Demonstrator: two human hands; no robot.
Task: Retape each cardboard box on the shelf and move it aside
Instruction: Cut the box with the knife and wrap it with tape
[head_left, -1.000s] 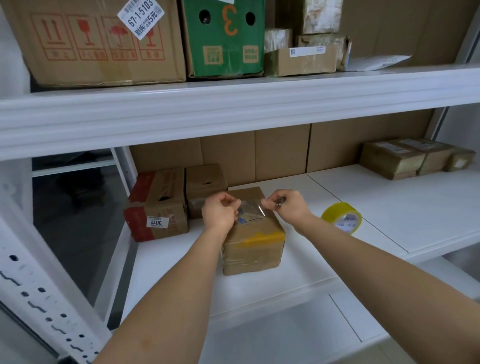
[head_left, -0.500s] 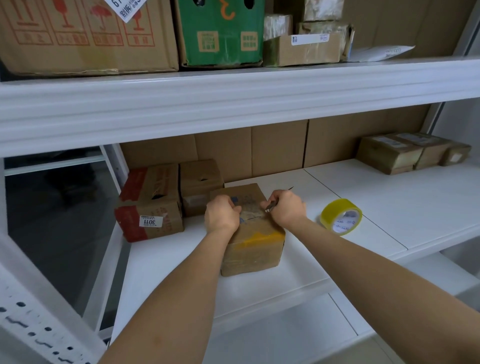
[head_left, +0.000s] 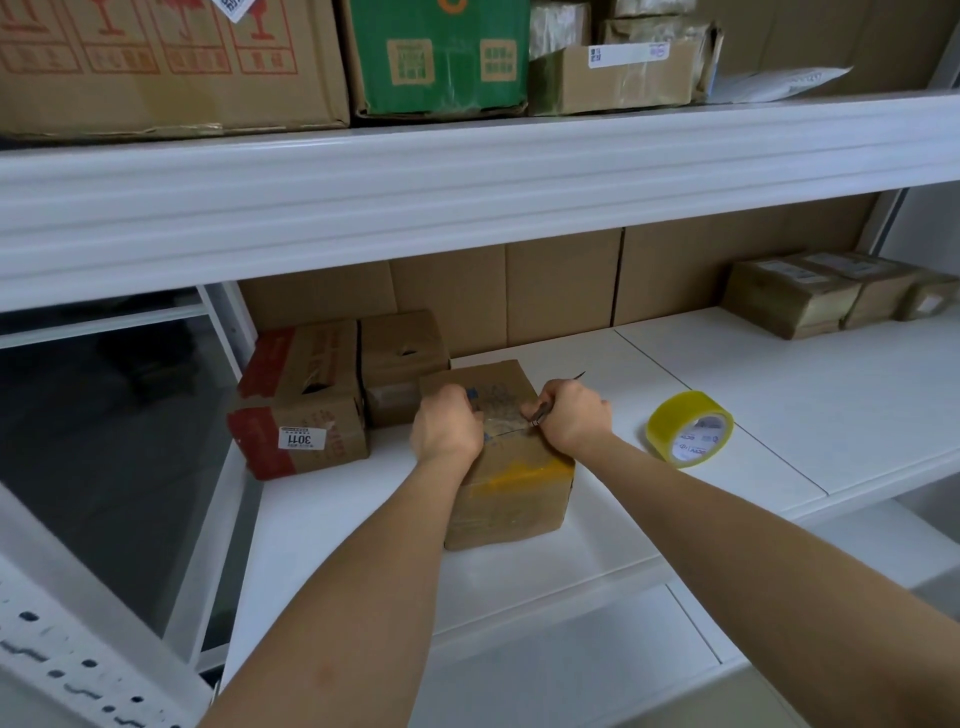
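The cardboard box (head_left: 506, 467) sits on the shelf (head_left: 727, 374) right under both hands, its top face between them and its front face toward the camera. Beyond and to the outside of the left hand stand 2 more boxes, a red-printed box (head_left: 298, 400) with a label reading 3011 and a plain brown box (head_left: 402, 364) touching its right side. The left hand (head_left: 447, 428) is clenched on the box top, seemingly pinning the near end of a clear tape strip (head_left: 501, 418), though the fingertips are hidden. The right hand (head_left: 571, 418) grips a thin dark tool (head_left: 543, 410) whose point sticks out past the knuckles; whether it is a blade or a pen I cannot tell.

Judged from this, the step is laying and trimming tape across the top seam. To do it well, keep the strip taut between the 2 hands, press it flat from left to right so no bubbles or creases form, and keep the tool's edge angled away from the left fingers. The tape should overlap both flaps evenly before it is cut.

Well outside the right hand lies the yellow tape roll (head_left: 690, 428), tilted on the shelf, and further still 3 small parcels (head_left: 831, 293) sit at the back
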